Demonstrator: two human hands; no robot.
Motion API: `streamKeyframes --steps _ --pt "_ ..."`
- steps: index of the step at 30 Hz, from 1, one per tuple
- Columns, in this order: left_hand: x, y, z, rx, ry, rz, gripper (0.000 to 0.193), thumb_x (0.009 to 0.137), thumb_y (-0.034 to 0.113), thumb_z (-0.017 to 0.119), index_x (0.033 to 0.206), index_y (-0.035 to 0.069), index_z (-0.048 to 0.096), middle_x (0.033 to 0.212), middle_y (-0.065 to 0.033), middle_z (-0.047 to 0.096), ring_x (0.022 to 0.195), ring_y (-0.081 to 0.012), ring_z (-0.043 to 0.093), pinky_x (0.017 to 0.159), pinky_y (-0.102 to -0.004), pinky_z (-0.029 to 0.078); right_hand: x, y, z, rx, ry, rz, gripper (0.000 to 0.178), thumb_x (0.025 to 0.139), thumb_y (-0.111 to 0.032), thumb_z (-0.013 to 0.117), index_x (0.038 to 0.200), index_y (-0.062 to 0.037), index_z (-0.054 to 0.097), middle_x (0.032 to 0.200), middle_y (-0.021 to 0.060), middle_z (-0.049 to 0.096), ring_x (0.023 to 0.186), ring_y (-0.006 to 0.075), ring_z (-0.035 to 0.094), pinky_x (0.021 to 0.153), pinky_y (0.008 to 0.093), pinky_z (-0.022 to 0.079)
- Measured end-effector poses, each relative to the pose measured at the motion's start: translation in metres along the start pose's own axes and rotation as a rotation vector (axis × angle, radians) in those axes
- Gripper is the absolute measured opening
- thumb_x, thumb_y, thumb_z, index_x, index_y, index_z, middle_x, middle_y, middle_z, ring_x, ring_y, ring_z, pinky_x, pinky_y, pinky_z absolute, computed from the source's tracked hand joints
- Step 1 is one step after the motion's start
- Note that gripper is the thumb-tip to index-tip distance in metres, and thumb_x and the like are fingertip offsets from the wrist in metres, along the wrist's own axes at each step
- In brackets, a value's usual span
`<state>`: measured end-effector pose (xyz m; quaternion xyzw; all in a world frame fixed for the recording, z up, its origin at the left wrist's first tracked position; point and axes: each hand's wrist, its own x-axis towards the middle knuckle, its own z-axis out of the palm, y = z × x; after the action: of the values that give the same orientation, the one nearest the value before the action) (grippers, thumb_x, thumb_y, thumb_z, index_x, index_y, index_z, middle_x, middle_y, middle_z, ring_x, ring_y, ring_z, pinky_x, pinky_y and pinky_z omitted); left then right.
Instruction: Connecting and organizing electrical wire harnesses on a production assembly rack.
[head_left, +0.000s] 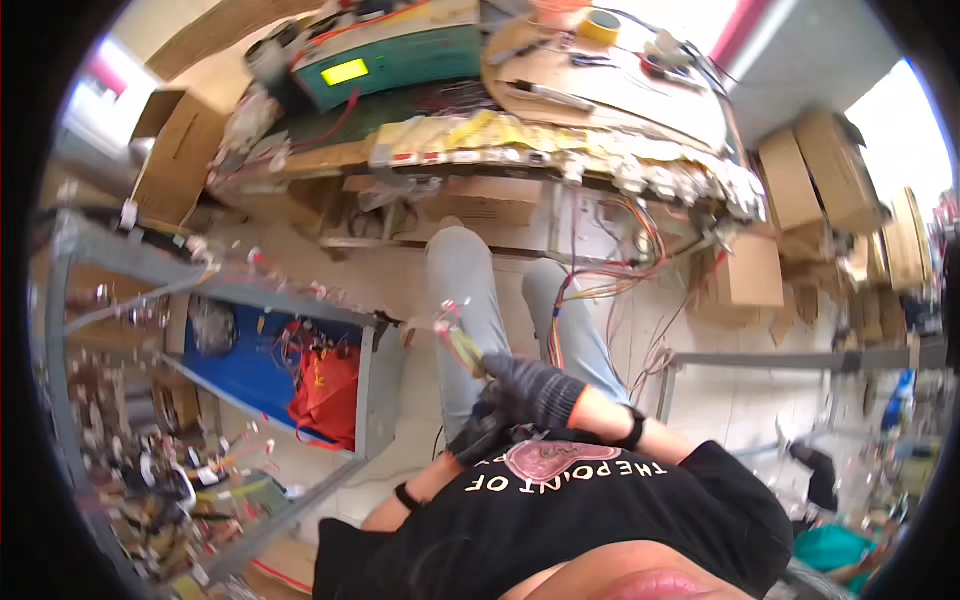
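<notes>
Both hands wear dark grey gloves and meet close together above my lap, smeared by motion. My right hand (pixel 535 388) reaches across to the left with its fingers closed around a short bunch of yellow-green wires (pixel 462 347). Small white and red connectors (pixel 447 316) sit at the wires' free end, over my left thigh. Lower and partly behind it, my left hand (pixel 478 430) lies against the right; its fingers are hidden. A multicoloured wire bundle (pixel 556 335) hangs from the bench and runs down between my legs toward the hands.
Ahead stands a cluttered workbench (pixel 350 155) with a teal instrument (pixel 400 65) and a row of connectors along its front edge. A metal rack with a blue tray (pixel 250 375) and red bag (pixel 328 390) is on the left. Cardboard boxes (pixel 755 270) and a metal rail (pixel 790 358) occupy the right.
</notes>
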<state>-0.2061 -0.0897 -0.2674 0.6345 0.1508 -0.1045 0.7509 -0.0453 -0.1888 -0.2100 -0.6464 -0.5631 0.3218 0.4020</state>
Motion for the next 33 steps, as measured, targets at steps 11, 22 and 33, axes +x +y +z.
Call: streamKeyframes --steps 11,22,33 --pt "-0.028 -0.015 -0.122 -0.332 1.239 0.358 0.037 0.096 0.031 0.036 0.126 0.009 0.040 0.117 -0.0105 0.052 0.113 -0.0220 0.043 0.101 -0.0442 0.026 -0.069 0.093 -0.332 -0.959 0.684 0.718 0.038 0.089 -0.043 0.050 0.096 -0.0085 0.063 0.088 0.0209 0.063 0.083 0.0370 0.061 0.074 0.0445 0.047" --pt "0.114 0.067 -0.003 1.450 0.106 0.396 0.040 0.089 0.016 0.051 0.125 0.000 0.044 0.110 -0.0168 0.056 0.095 -0.0281 0.056 0.085 -0.0360 0.045 -0.142 -0.035 -0.307 0.063 0.743 0.013 0.091 0.073 -0.071 0.040 0.128 0.0017 0.043 0.083 0.0092 0.060 0.071 0.0106 0.056 0.062 0.0269 0.046" --pt "-0.002 -0.005 0.037 0.220 -0.501 0.108 0.043 0.098 0.023 0.031 0.136 0.007 0.040 0.138 -0.0108 0.043 0.128 -0.0184 0.040 0.106 -0.0249 0.031 -0.013 0.137 -0.211 -0.905 0.561 -0.197 0.024 0.086 -0.015 0.056 0.108 -0.0057 0.054 0.075 0.0072 0.056 0.062 0.0232 0.053 0.054 0.0329 0.043"
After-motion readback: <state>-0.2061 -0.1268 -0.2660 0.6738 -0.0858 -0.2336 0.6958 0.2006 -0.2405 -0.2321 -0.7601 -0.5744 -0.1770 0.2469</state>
